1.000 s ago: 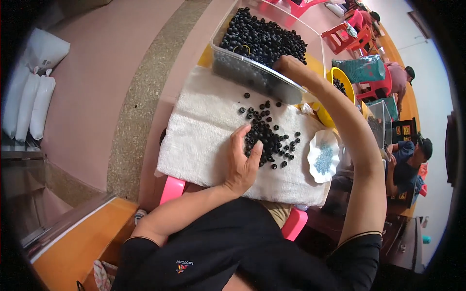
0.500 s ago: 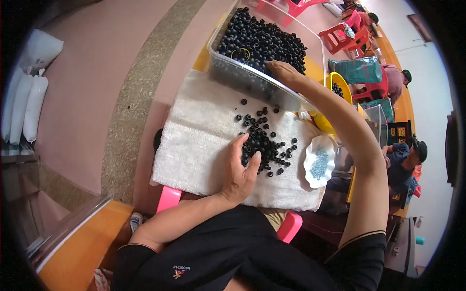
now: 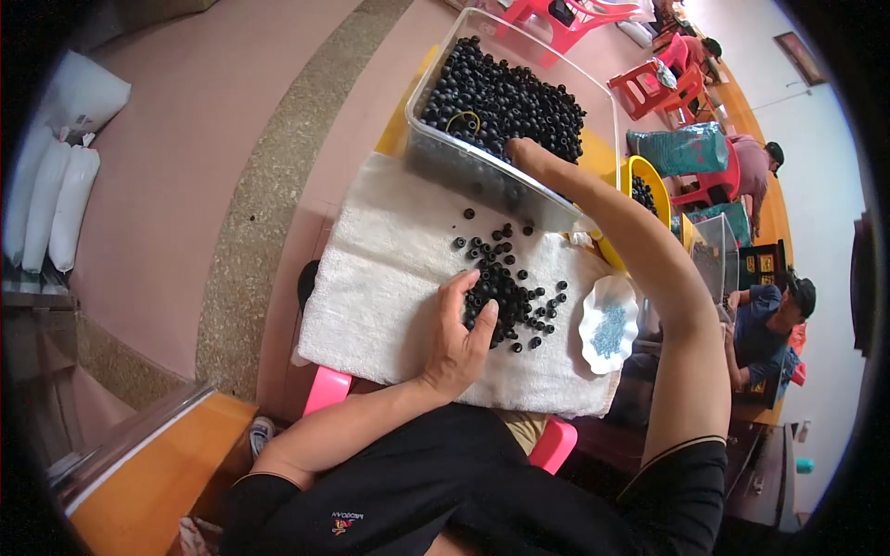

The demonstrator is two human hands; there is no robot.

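A loose pile of round black beads with holes (image 3: 501, 295) lies on a white towel (image 3: 375, 287) in front of me. My left hand (image 3: 456, 335) rests at the pile's left side, thumb and fingers apart and curved around its near edge. Beyond the towel stands a clear plastic bin (image 3: 464, 176), holding a great many more black beads (image 3: 505, 93) and a thin yellow ring (image 3: 464, 122). My right hand (image 3: 530, 156) reaches over the bin's near wall into the beads. Its fingers are hidden there, so what they hold does not show.
A white scalloped dish (image 3: 593, 357) with tiny pale-blue pieces sits on the towel's right. Right of the bin are a yellow basin (image 3: 660, 190) and a teal sack (image 3: 681, 148). Seated at the right is another person (image 3: 774, 320). Pink chair parts (image 3: 554, 445) flank my lap.
My right hand has sunk deeper into the beads in the bin, and its fingers are now out of sight. My left hand stays by the pile. The whole view has shifted slightly.
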